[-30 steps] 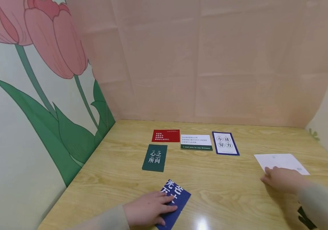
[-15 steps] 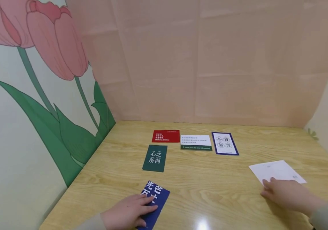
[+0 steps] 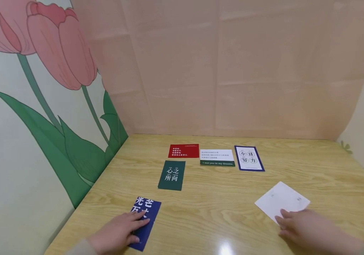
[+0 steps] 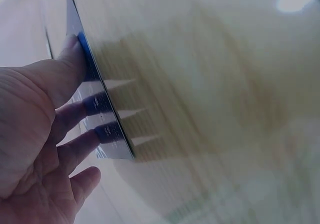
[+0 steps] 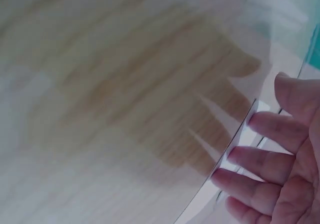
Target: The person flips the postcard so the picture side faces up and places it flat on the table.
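In the head view, my left hand (image 3: 118, 228) lies palm down with its fingers spread on a dark blue card (image 3: 151, 209) printed with white Chinese characters. The left wrist view shows the thumb and fingertips pressing on this card's surface (image 4: 92, 69). My right hand (image 3: 309, 228) touches the near edge of a white card (image 3: 280, 198) with small faint marks. Its fingers look mostly straight in the right wrist view, with tips on the card (image 5: 240, 134). Both cards lie flat on the table, turned at an angle.
Farther back on the wood-grain table (image 3: 214, 198) lie a red card (image 3: 183, 151), a white-and-green card (image 3: 217, 157), a blue-bordered white card (image 3: 250, 158) and a dark green card (image 3: 171, 175). Behind them hangs a pinkish cloth (image 3: 220, 71); a tulip-painted wall (image 3: 6, 141) stands left.
The blue card has slid left under my left hand and turned more upright. The white card has moved toward me and left, rotating under my right hand. The other cards stay put.
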`<state>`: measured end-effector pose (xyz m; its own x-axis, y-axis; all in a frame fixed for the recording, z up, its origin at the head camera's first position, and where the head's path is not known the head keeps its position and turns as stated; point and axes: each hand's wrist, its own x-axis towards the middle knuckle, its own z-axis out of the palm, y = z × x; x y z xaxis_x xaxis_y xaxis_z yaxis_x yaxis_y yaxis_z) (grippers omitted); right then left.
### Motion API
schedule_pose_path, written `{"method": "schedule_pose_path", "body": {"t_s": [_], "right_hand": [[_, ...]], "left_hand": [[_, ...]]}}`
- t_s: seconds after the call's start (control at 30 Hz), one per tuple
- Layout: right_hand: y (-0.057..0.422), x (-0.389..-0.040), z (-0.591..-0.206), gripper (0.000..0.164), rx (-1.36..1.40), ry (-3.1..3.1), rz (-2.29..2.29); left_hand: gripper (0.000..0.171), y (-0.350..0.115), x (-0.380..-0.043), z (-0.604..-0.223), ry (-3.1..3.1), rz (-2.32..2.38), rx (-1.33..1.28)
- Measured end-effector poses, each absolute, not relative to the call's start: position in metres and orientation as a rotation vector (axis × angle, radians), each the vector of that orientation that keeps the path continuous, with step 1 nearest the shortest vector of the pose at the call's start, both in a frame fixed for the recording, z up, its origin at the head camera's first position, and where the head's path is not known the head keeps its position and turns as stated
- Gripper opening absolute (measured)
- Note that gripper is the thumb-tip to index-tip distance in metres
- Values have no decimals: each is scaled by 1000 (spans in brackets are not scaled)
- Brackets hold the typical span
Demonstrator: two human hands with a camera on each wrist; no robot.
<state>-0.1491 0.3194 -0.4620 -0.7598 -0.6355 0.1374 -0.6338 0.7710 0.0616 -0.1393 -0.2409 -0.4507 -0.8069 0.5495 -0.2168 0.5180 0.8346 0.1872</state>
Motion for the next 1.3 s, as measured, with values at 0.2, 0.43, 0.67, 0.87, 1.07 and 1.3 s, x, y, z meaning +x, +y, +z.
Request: {"method": "schedule_pose_path", "body": {"t_s": [0.2, 0.43, 0.67, 0.87, 1.07, 1.3], "right_hand": [[306, -148, -463, 39, 1138, -2784, -36], [290, -149, -460, 36, 1227, -2716, 20], [275, -151, -459, 33, 1278, -2668, -5], [251, -143, -458, 39, 1269, -2599, -156], [215, -135, -451, 69, 1249, -2736, -116], [178, -134, -445, 45, 1232, -2784, -94]], "left_hand": [[51, -258, -155, -454, 2802, 246, 711], [51, -275, -182, -456, 2857, 310, 590], [51, -279, -210, -454, 2873, 313, 501], [50, -278, -228, -450, 2906, 247, 495], [51, -275, -247, -451, 2969, 144, 399], [51, -272, -269, -450, 2958, 98, 339]]}}
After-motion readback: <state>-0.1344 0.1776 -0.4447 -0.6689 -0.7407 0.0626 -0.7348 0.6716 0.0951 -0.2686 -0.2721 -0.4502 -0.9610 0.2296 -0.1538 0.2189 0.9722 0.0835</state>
